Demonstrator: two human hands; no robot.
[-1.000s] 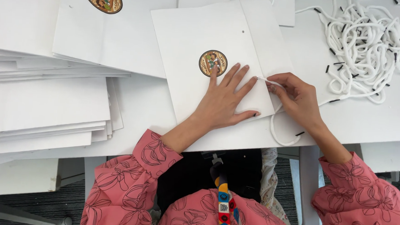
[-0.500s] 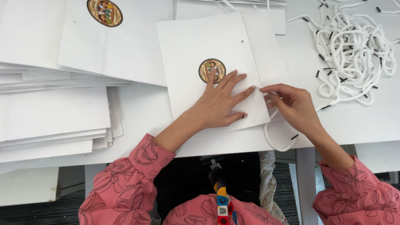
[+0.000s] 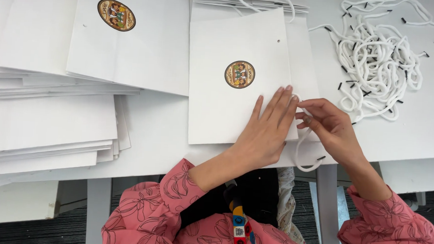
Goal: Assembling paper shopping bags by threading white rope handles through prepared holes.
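A flat white paper bag (image 3: 227, 107) with a round coloured sticker (image 3: 240, 74) lies on the white table in front of me. My left hand (image 3: 266, 132) presses flat on the bag's lower right corner, fingers spread. My right hand (image 3: 328, 128) sits just to the right of it and pinches a white cord (image 3: 304, 159) at the bag's right edge. The cord loops down over the table's front edge, with a black tip showing below my wrist.
A tangle of white cords with black tips (image 3: 378, 61) lies at the right rear. Stacks of flat white bags (image 3: 43, 123) fill the left side, one with a sticker (image 3: 116, 14) on top. More bags with cord handles (image 3: 248, 0) lie behind.
My left hand has slid down toward the bag's lower right corner. My right hand has moved in closer to the left fingertips, and the cord loop now hangs lower over the table edge.
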